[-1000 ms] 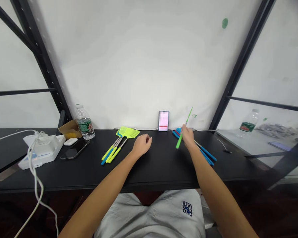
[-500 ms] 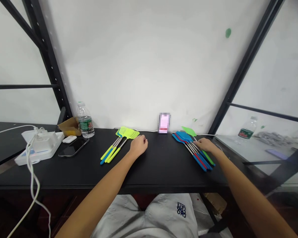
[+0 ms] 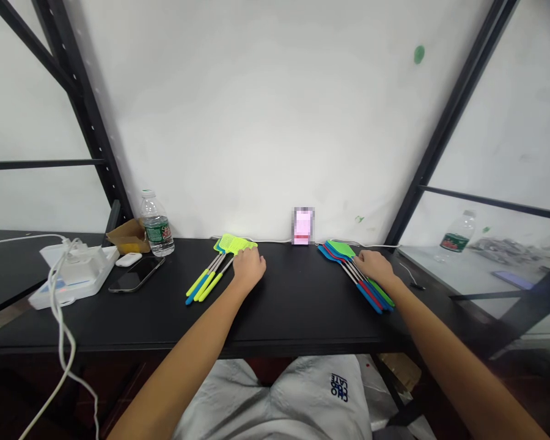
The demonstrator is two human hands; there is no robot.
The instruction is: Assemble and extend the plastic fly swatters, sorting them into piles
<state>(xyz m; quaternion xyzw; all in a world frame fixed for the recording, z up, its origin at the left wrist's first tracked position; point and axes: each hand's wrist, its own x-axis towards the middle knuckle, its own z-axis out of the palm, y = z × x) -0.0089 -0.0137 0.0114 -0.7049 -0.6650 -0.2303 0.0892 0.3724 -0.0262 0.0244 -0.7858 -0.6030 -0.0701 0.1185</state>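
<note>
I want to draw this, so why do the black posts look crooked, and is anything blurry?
In the head view, the wide lens makes the black shelf posts lean outward; in the head view, the lime fly swatters look sharp, while the pink patch by the wall is blocky and blurred; the black desk shows only faint sheen.

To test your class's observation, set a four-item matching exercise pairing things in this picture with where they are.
Column A
1. Left hand
2. Right hand
3. Plastic water bottle
4. Smartphone

Column B
a. Lying flat on the black table
b. Over the stack of blue and green fly swatters
c. Standing upright beside a cardboard box
d. At the shafts of the yellow-green fly swatters

Pairs: 1-d, 2-b, 3-c, 4-a
</note>
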